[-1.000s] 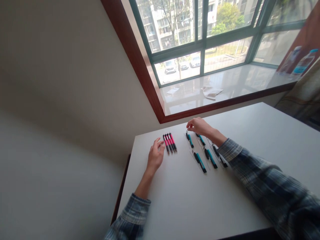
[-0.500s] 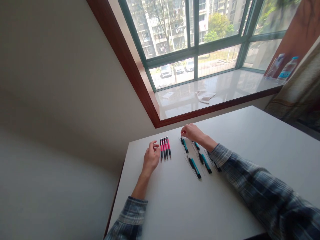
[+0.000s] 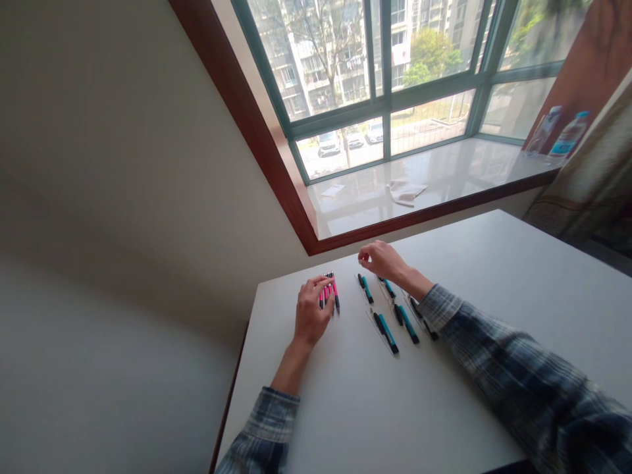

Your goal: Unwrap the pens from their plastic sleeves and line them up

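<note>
On the white table (image 3: 355, 408) lies a row of several pink-and-black pens (image 3: 336, 289), side by side. My left hand (image 3: 312, 311) is over that row, fingers stretched out and thumb apart, partly covering the pens. Whether it touches them I cannot tell. Closer to the window, my right hand (image 3: 384, 259) is held with thumb and fingertips pinched together. Anything between them is too small to make out. Below and beside it lie teal-and-black pen parts (image 3: 388, 332) with thin pale refills (image 3: 380, 336) next to them, in loose rows. My right wrist and sleeve hide some parts.
Beyond the table's far edge is a window sill (image 3: 365, 207) with a crumpled cloth or paper (image 3: 405, 192). Two plastic bottles (image 3: 567, 138) stand at its right end, near a curtain (image 3: 577, 178). A bare wall (image 3: 148, 197) rises on the left.
My left hand has moved right, from beside the pink pens to over them. My right hand has risen slightly from the teal part beneath its fingertips.
</note>
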Motion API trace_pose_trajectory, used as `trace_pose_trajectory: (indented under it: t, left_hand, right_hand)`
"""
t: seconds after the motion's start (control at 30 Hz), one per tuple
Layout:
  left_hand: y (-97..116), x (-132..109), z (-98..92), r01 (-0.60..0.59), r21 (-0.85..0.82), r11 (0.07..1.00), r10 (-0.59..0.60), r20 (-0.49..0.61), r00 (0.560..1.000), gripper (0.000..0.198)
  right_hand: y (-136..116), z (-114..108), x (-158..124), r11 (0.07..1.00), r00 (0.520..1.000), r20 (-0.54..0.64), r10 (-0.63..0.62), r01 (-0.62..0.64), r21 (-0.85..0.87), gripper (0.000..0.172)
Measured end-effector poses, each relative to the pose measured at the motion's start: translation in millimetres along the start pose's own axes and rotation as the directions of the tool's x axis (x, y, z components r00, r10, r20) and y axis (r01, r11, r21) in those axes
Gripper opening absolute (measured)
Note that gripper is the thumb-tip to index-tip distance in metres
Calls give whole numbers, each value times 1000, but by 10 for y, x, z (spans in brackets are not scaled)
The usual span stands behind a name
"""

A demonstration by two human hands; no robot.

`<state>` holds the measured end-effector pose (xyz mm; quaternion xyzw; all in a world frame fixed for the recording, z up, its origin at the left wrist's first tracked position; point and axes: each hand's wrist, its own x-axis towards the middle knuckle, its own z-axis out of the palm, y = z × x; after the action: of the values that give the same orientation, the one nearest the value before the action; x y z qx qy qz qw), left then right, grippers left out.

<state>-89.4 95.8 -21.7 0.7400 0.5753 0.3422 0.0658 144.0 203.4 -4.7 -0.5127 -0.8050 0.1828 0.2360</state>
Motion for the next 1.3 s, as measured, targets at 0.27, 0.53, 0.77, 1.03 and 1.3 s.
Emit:
trace_pose_trajectory:
  t: [0.27, 0.53, 0.77, 1.03, 1.3]
  left_hand:
    - [-146, 630, 356, -113, 113, 987, 84, 232, 969, 28]
    - [-162, 795, 585, -158, 167, 973, 107, 280, 954, 24]
    - [-152, 748, 602, -140, 163, 977, 83, 312, 946, 23]
    - [-37, 730, 594, -118, 172, 978, 61, 302, 951, 22]
    - [75, 862, 408, 78, -216, 973, -23, 249, 968, 10]
  right_hand:
    - [712, -22, -289, 996, 951, -299, -83, 73, -43, 11]
    - [1005, -73, -541, 996, 916, -398, -51, 74, 41, 12]
    - [896, -80, -555, 992, 917, -391, -85, 116, 58, 11]
    - [947, -22, -556, 984, 905, -405, -130, 170, 63, 10]
    - [917, -13, -549, 981, 919, -391, -43, 113, 158, 14]
